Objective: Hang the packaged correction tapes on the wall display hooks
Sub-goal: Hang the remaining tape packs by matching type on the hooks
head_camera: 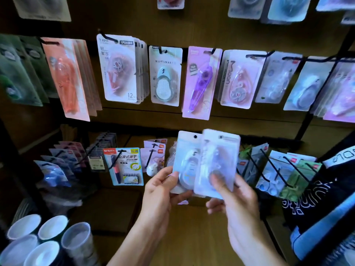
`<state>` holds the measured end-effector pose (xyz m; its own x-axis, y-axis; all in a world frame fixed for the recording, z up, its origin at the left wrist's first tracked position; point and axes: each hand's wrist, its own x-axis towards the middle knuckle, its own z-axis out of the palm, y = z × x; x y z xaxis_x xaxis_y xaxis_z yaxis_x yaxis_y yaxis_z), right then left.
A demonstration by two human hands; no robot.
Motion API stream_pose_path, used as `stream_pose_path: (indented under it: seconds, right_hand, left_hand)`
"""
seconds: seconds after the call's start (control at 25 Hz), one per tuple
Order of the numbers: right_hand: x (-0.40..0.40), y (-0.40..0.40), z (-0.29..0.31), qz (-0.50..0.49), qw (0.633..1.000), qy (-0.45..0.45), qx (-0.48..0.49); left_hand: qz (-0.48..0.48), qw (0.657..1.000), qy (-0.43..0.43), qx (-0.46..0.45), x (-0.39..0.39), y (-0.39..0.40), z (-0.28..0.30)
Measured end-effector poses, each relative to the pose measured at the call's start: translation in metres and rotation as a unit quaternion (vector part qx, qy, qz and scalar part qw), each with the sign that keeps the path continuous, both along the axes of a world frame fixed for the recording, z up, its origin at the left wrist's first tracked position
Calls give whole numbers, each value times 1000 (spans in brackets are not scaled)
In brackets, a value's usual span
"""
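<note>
Right hand [238,200] gripping blurred pack [217,162], left hand [159,191] likewise

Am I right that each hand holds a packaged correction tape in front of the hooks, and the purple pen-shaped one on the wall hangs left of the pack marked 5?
Not quite. In the head view the purple pen-shaped pack hangs right of the pack marked 5. The left hand and right hand do each hold a packaged correction tape.

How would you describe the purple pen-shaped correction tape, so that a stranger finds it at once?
Look at the middle row of hooks on the brown wall display, above the two hands. Near the centre hangs a tall lilac card, the purple pen-shaped correction tape. Its neighbours hold rounded dispensers; only this one is long, slim and transparent purple.
</note>
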<state>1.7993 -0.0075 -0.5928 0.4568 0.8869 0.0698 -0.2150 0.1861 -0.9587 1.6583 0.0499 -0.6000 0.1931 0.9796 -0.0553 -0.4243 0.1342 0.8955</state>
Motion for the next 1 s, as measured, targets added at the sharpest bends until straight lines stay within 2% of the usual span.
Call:
stream_pose_path:
  seconds: [0.08, 0.24, 0.52, 1.0]
  right_hand:
    - [5, 1, -4, -50, 998, 34, 26]
    - [9, -2, -4, -24, 999, 35, 27]
    - [14, -3, -2, 22, 999, 14, 28]
    - [17, -4, -1, 55, 997, 48, 13]
  left_hand:
    - [16, 999, -39, -17, 2, 2, -1]
    - [10, 996, -83, -34, 5, 3, 0]
    - [7, 999, -28, 25, 12, 0, -3]
    - [8, 998, -44, 39, 10, 0, -2]
